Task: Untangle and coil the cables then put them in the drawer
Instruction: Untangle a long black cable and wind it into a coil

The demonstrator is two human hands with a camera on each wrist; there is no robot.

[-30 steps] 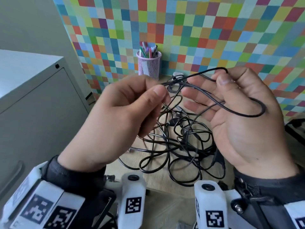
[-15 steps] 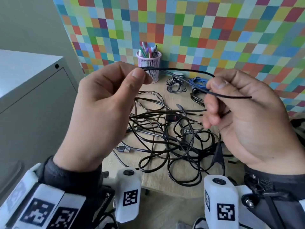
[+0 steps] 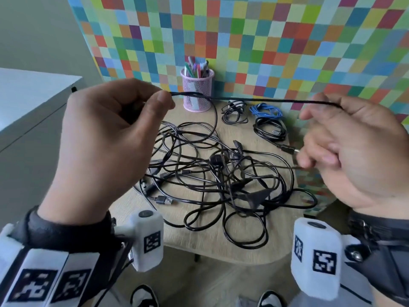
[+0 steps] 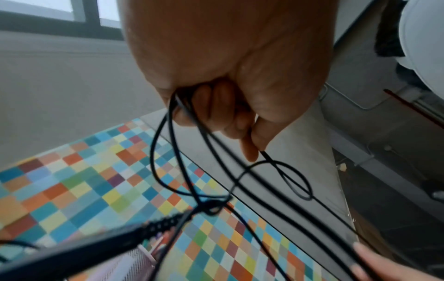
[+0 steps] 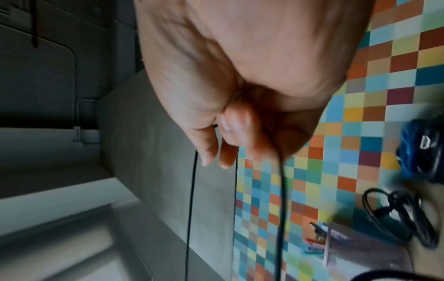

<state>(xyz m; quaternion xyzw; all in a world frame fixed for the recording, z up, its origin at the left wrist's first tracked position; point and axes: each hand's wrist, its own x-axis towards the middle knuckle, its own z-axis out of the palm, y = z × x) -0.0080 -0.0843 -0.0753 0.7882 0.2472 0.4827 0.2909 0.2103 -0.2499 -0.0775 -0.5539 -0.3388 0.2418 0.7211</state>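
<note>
Left hand (image 3: 104, 138) and right hand (image 3: 354, 151) each pinch one thin black cable (image 3: 254, 99) in curled fingers (image 3: 162, 100); three coiled cables lie on the wooden worktop (image 3: 124, 202); no writing is legible.

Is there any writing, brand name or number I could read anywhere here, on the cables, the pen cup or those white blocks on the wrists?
No readable text in any view.
White wrist blocks: only black-and-white square code patterns, no letters or numbers.
Pink mesh pen cup: no label visible.
Pens in it: any print too small to read.
Tangled black cables and their plugs: no legible markings.
Grey cabinet: nothing written.
</note>
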